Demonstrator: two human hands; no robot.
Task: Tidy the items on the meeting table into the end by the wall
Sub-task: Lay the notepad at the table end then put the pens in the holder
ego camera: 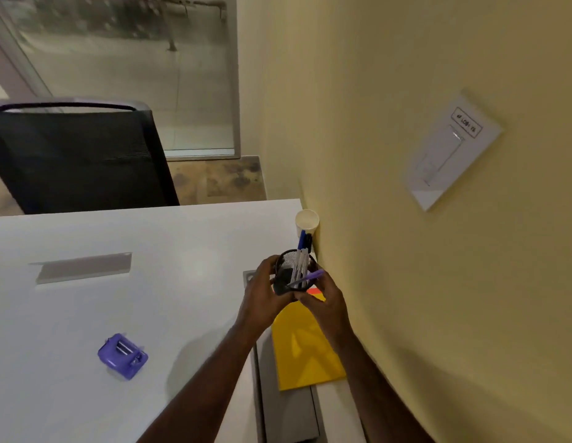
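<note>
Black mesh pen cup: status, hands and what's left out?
Left hand grips black mesh pen cup by the wall; right hand holds purple pen at its rim. Purple plastic hole punch sits mid-table, untouched. Nothing blocking.

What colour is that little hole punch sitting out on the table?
Purple, with metal parts on top; the hole punch shows clearly in the head view.

My one camera sits on my head, looking forward and down at the white table (150,251). It faces the table's end against the yellow wall (406,219), close above it
</note>
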